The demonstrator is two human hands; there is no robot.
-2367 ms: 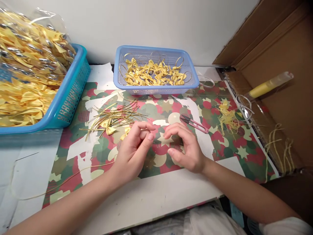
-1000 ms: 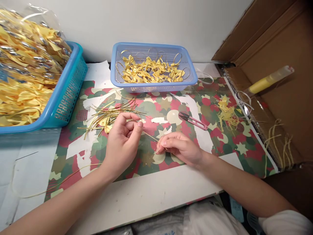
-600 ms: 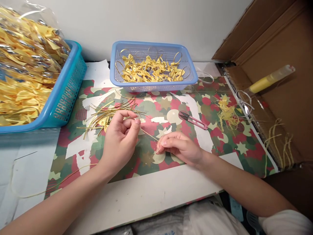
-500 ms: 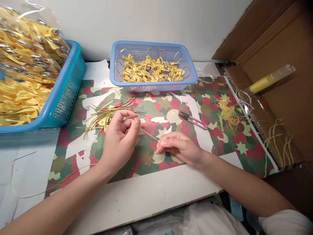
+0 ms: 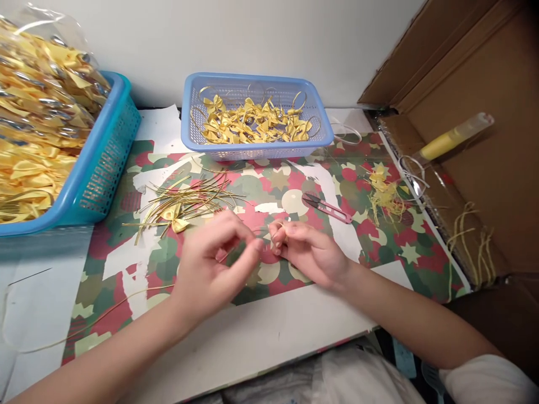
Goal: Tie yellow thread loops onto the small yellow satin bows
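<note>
Here, the biggest thing is the table (image 5: 261,336), with a red and green star paper (image 5: 295,185) laid on it. On the far left sits a big blue basket (image 5: 96,168) full of yellow bows in a clear bag. At the back stands a smaller blue basket (image 5: 252,148) with more yellow bows and gold loops. A brown cardboard box (image 5: 484,140) lies open on the right. Between the baskets and the hands lies a pile of gold strips (image 5: 185,199), with pink snips (image 5: 326,207) just to the right of them.

The left hand (image 5: 210,269) and the right hand (image 5: 311,252) meet over the paper, fingertips almost touching. Both are curled and pinching a thin gold strip (image 5: 263,233), which is blurry and mostly hidden by the fingers.

The strip looks very light and thin. It probably bends easily and stays bent, so a hard squeeze could kink it. It may be slippery, so pinching it close to the ends with the fingertips seems best.
</note>
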